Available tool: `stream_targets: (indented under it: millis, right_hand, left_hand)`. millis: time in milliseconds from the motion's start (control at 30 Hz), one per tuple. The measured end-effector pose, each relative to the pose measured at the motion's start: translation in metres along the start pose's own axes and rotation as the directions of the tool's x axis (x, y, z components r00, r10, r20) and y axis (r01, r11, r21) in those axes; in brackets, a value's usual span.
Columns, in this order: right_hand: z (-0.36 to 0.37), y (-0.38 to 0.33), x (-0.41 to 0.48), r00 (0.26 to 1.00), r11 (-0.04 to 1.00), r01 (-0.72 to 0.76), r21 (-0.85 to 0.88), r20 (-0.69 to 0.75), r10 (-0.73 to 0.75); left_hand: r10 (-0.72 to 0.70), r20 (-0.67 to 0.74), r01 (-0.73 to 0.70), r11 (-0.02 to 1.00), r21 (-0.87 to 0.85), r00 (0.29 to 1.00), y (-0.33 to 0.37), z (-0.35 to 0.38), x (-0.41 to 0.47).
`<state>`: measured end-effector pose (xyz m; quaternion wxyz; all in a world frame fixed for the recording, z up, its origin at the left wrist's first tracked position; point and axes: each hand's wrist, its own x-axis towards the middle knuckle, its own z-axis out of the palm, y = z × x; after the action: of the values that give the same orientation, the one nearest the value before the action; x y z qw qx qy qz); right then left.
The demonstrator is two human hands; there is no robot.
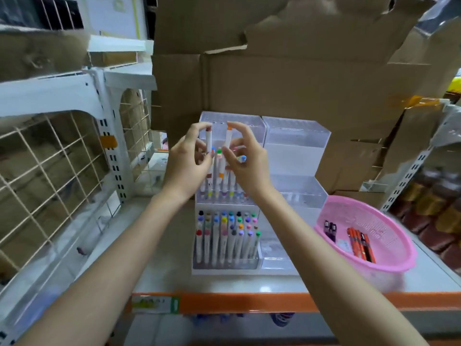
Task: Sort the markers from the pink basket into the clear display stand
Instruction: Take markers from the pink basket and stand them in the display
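A clear tiered display stand (296, 156) stands on the shelf. Its bottom left tier holds several white markers (225, 236) with coloured caps, and its middle tier holds more. My left hand (188, 161) holds a white marker with a brown cap (209, 139) upright above the middle tier. My right hand (245, 161) holds a white marker with an orange cap (227, 138) beside it. The pink basket (389, 260) sits at the right with several orange and dark markers (359, 243) lying inside.
Large cardboard boxes (287, 78) rise behind the stand. A white wire-grid rack (62, 156) stands at the left. The shelf has an orange front edge (249, 302) with a green label. More boxes and a slotted upright are at the right.
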<state>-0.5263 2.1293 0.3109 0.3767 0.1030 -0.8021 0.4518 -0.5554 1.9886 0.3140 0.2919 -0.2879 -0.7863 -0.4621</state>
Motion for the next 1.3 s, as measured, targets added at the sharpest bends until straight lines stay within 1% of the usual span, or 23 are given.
stream_targets:
  millis: [100,200,333,467,700,833,1100,1300]
  right_hand:
    - [0.014,0.001,-0.002,0.999,0.998,0.008,-0.062,-0.039,-0.01]
    - [0.022,0.001,-0.006,0.997,0.996,0.026,-0.089,-0.069,-0.032]
    - [0.028,0.003,-0.009,0.997,0.994,0.02,-0.103,-0.078,-0.028]
    - [0.034,0.004,-0.012,0.996,0.979,0.065,-0.192,-0.04,-0.074]
    - [0.035,0.009,-0.018,0.995,0.975,0.083,-0.207,-0.03,-0.092]
    - [0.034,0.009,-0.02,0.994,0.974,0.087,-0.211,-0.046,-0.099]
    - [0.036,0.01,-0.02,0.992,0.972,0.096,-0.212,-0.059,-0.111]
    - [0.039,0.011,-0.02,0.995,0.977,0.081,-0.195,-0.046,-0.091]
  left_hand:
    - [0.024,0.023,-0.024,1.0,-0.015,0.999,-0.012,-0.006,0.0]
    - [0.014,0.024,-0.013,0.999,-0.047,1.0,-0.02,-0.009,0.001]
    - [0.024,0.056,-0.02,0.998,-0.065,0.998,-0.028,-0.01,-0.001]
    - [0.02,0.097,-0.011,0.996,-0.091,0.995,-0.036,-0.007,-0.005]
    - [0.056,0.126,-0.042,0.993,-0.106,0.99,-0.034,-0.006,-0.007]
    - [0.069,0.21,-0.054,0.996,-0.077,0.975,-0.038,-0.003,-0.011]
    - [0.051,0.236,-0.037,0.997,-0.066,0.97,-0.048,0.0,-0.021]
    - [0.042,0.233,-0.028,0.998,-0.065,0.972,-0.046,-0.001,-0.022]
